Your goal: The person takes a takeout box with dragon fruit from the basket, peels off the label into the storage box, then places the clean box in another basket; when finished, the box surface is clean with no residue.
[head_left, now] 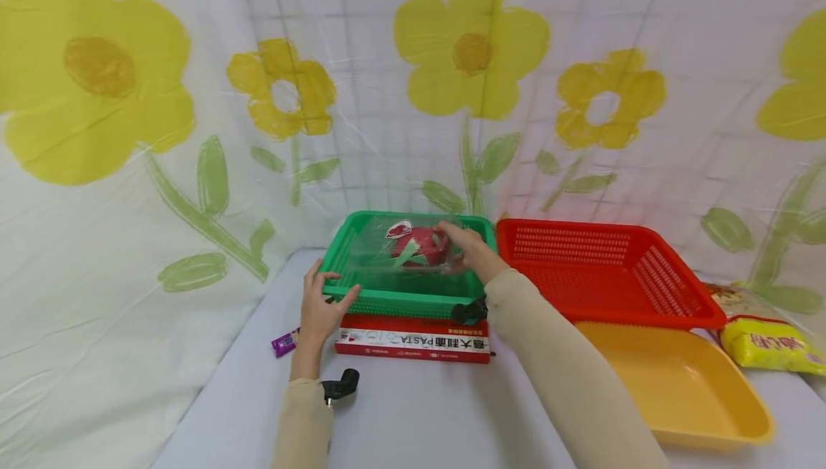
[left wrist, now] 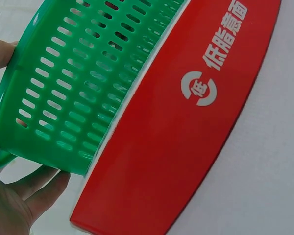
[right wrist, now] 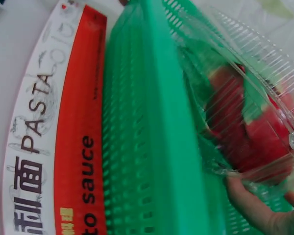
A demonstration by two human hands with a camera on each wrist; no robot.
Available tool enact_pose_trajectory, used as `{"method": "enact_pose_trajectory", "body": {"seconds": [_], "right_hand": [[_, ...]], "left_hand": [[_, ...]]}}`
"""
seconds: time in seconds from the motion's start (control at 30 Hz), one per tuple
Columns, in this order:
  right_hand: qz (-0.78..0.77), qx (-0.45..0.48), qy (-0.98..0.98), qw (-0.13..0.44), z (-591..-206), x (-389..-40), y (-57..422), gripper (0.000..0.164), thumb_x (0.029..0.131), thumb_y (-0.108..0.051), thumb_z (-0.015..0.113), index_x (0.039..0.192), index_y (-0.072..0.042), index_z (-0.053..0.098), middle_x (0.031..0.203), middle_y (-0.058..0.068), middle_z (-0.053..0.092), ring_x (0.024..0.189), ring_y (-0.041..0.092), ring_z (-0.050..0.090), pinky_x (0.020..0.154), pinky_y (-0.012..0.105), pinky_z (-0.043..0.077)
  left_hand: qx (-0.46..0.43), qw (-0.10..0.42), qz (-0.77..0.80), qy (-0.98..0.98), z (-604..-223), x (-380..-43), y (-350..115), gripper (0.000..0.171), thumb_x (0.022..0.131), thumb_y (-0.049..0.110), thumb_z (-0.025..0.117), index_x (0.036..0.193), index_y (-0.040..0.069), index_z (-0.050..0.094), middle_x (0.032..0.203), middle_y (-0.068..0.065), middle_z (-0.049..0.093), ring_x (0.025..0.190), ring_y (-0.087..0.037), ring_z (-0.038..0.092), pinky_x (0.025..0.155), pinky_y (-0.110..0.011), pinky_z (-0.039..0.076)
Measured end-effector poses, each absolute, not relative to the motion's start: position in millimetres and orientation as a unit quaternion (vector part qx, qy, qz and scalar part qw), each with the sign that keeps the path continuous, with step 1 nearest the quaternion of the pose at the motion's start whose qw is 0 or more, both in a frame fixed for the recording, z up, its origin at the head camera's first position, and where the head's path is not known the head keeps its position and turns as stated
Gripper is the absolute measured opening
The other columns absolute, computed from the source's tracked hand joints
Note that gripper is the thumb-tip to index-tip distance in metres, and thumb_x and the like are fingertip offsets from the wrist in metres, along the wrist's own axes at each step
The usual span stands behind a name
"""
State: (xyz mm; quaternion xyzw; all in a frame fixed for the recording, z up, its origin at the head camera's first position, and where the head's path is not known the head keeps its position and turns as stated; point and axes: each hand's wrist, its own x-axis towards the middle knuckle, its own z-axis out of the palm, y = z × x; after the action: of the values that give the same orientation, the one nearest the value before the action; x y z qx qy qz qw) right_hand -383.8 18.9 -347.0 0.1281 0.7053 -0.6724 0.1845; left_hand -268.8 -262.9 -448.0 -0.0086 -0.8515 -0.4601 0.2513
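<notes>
A clear plastic box (head_left: 368,243) with a red and green dragon fruit (head_left: 419,247) inside is tilted over the green basket (head_left: 403,299). My right hand (head_left: 467,247) grips its right end; in the right wrist view, the thumb (right wrist: 250,198) presses on the box's edge. At the basket's front left corner, my left hand (head_left: 320,304) holds the rim and side, thumb and fingers spread around the corner. Under the front of the basket lies a red and white pasta box (head_left: 413,343), its printing upside down in the head view.
A red basket (head_left: 594,275) stands right of the green one, with a yellow tray (head_left: 677,383) in front of it. Yellow and clear food bags (head_left: 768,343) lie at the far right. A small purple packet (head_left: 285,343) is left of the pasta box. A flowered curtain hangs behind.
</notes>
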Motion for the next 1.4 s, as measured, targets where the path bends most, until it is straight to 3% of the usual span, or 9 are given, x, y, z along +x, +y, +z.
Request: {"method": "enact_pose_trajectory", "body": {"seconds": [0.3,0.53,0.73,0.87,1.0,1.07,1.17,1.27,1.4], "right_hand": [[-0.713,0.140,0.665,0.172,-318,-371,30,0.077,0.084,-0.041,0.071,0.148,-0.014,0.038,0.140,0.029,0.043,0.122,0.045,0.050,0.069,0.048,0.059],[-0.735,0.133,0.641,0.175,-304,-358,46,0.075,0.085,-0.042,0.070,0.148,-0.018,0.038,0.141,0.026,0.041,0.122,0.040,0.050,0.078,0.049,0.058],[-0.751,0.132,0.622,0.177,-304,-339,70,0.072,0.087,-0.041,0.067,0.148,-0.019,0.036,0.144,0.024,0.035,0.121,0.036,0.049,0.076,0.047,0.058],[-0.754,0.117,0.621,0.179,-304,-321,86,0.062,0.089,-0.040,0.063,0.143,-0.021,0.040,0.139,0.019,0.037,0.116,0.033,0.049,0.078,0.043,0.058],[-0.759,0.083,0.623,0.169,-300,-302,101,0.033,0.092,-0.036,0.059,0.121,-0.020,0.053,0.122,0.008,0.045,0.106,0.029,0.051,0.074,0.040,0.057],[-0.758,0.055,0.628,0.166,-298,-292,109,0.027,0.095,-0.034,0.057,0.118,-0.020,0.054,0.115,0.005,0.048,0.099,0.025,0.054,0.074,0.038,0.057],[-0.748,0.013,0.640,0.178,-297,-279,120,0.038,0.098,-0.034,0.053,0.133,-0.021,0.048,0.111,0.004,0.056,0.091,0.020,0.062,0.077,0.038,0.058],[-0.730,-0.010,0.655,0.194,-298,-264,131,0.056,0.100,-0.037,0.050,0.150,-0.019,0.032,0.118,0.005,0.056,0.091,0.018,0.065,0.081,0.039,0.057],[-0.714,-0.015,0.670,0.201,-304,-241,146,0.066,0.099,-0.041,0.050,0.152,-0.013,0.023,0.127,0.008,0.053,0.099,0.019,0.064,0.086,0.038,0.056]], "left_hand": [[-0.007,0.250,-0.463,-0.850,-448,-269,-261,0.047,0.087,0.035,0.074,0.114,0.003,0.055,0.161,-0.012,0.020,0.140,-0.038,0.031,0.091,-0.055,0.050],[-0.010,0.260,-0.455,-0.852,-448,-270,-262,0.047,0.087,0.034,0.074,0.114,0.001,0.056,0.160,-0.014,0.021,0.142,-0.038,0.028,0.091,-0.056,0.048],[-0.014,0.255,-0.457,-0.852,-447,-273,-263,0.048,0.087,0.035,0.074,0.115,0.000,0.055,0.160,-0.012,0.020,0.142,-0.039,0.027,0.093,-0.056,0.047],[-0.010,0.254,-0.457,-0.852,-448,-273,-264,0.046,0.087,0.035,0.074,0.114,0.002,0.056,0.160,-0.012,0.021,0.143,-0.038,0.027,0.094,-0.057,0.046],[-0.009,0.253,-0.455,-0.854,-447,-272,-265,0.045,0.087,0.035,0.074,0.114,0.003,0.056,0.160,-0.011,0.020,0.142,-0.038,0.028,0.093,-0.055,0.048],[-0.010,0.252,-0.455,-0.854,-447,-272,-265,0.046,0.087,0.036,0.074,0.114,0.003,0.056,0.160,-0.013,0.020,0.142,-0.038,0.028,0.092,-0.055,0.049],[-0.008,0.249,-0.456,-0.854,-448,-271,-265,0.047,0.087,0.036,0.074,0.115,0.003,0.056,0.160,-0.012,0.020,0.143,-0.039,0.027,0.093,-0.056,0.048],[-0.005,0.251,-0.455,-0.854,-449,-270,-264,0.049,0.086,0.036,0.075,0.115,0.002,0.056,0.160,-0.012,0.020,0.144,-0.038,0.024,0.098,-0.059,0.044],[-0.008,0.258,-0.453,-0.853,-449,-272,-264,0.050,0.085,0.036,0.075,0.116,0.001,0.057,0.160,-0.012,0.020,0.145,-0.038,0.023,0.103,-0.060,0.039]]}}
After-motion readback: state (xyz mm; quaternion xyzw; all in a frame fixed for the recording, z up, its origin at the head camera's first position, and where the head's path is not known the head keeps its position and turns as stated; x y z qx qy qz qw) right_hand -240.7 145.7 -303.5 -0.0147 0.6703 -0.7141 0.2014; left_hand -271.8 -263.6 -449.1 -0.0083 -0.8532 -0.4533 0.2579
